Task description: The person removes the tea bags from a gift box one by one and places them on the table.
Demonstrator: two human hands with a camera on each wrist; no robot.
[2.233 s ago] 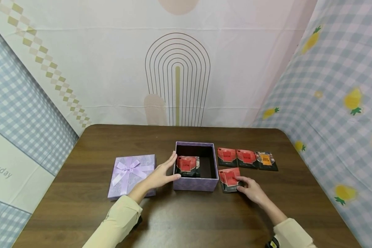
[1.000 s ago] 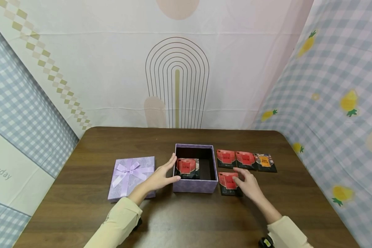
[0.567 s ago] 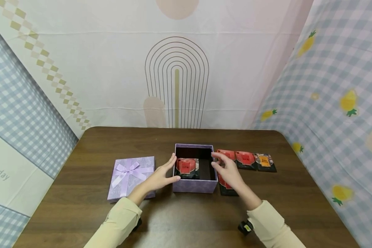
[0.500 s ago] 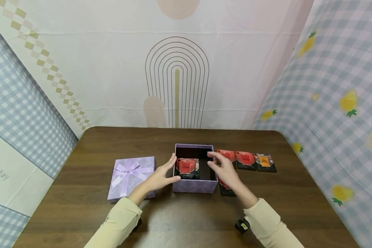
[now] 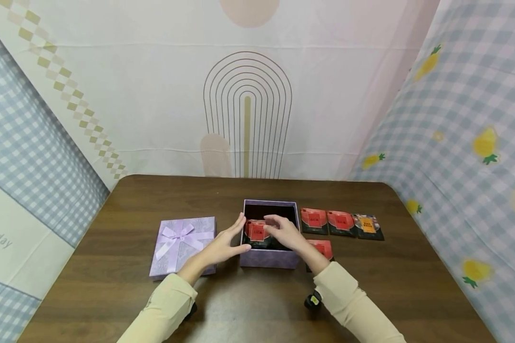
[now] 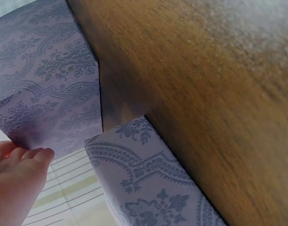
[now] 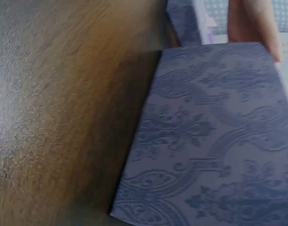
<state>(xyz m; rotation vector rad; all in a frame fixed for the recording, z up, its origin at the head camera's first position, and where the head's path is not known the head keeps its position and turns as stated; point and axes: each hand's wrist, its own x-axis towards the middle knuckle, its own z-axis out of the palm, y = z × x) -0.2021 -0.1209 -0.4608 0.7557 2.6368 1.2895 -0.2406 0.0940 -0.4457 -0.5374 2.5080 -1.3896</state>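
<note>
In the head view my left hand (image 5: pixel 221 247) lies against the left side of the purple gift box (image 5: pixel 269 258), fingers straight and thumb at the front corner. My right hand (image 5: pixel 286 233) reaches down inside the box, thumb and fingers at the right part of a red-and-black sachet (image 5: pixel 255 232), which they pinch. Another sachet's edge shows under it at the left. The left wrist view has the box's patterned wall (image 6: pixel 49 80) with the left fingers at its edge. In the right wrist view the box wall (image 7: pixel 214 132) hides the right fingers.
Left of the box sits its lilac lid (image 5: pixel 182 247) with a ribbon bow. On the right, a row holds two red sachets (image 5: pixel 314 220) and one orange-labelled sachet (image 5: pixel 367 226). A further red sachet (image 5: pixel 322 247) lies in front of them, partly covered by the right wrist.
My right hand first laid a red sachet on the table right of the box and released it. It then moved left into the box. The left hand has stayed at the box.
</note>
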